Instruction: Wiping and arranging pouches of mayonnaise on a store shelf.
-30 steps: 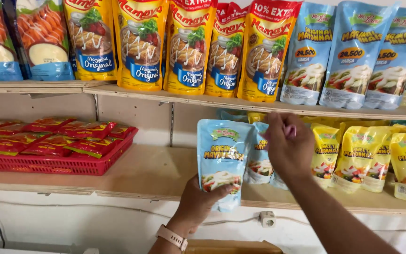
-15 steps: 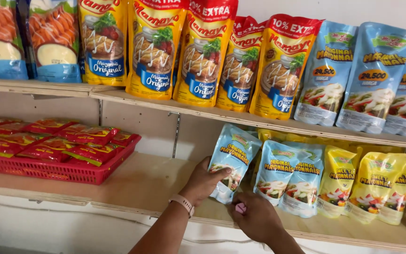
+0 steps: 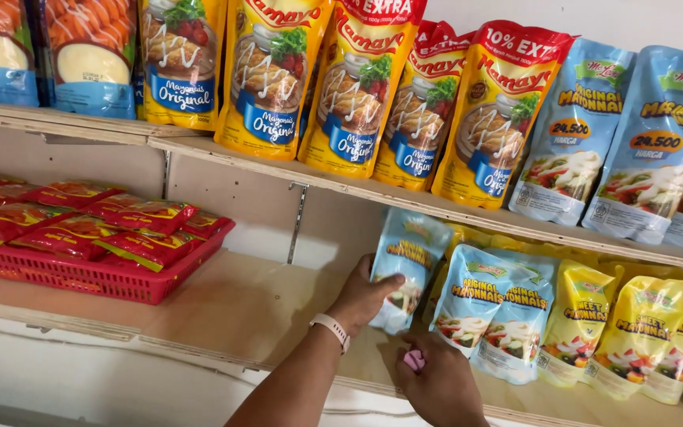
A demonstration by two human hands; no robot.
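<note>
your left hand point(image 3: 365, 296) pinches a glossy pale-blue pouch point(image 3: 405, 265) upright near the plywood shelf point(image 3: 239, 304) front edge; right hand point(image 3: 440, 387) curls closed round a small pink object point(image 3: 414, 360).

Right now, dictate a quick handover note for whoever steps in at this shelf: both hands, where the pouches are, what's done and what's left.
Left hand: gripping the leftmost light blue pouch on the lower shelf, holding it upright.
Right hand: low at the shelf's front edge, pinching a small pink object; not on any pouch.
Done: two more blue pouches stand beside it, then the yellow pouches.
Left: the held pouch is not yet released; the shelf is bare between it and the red basket.
</note>
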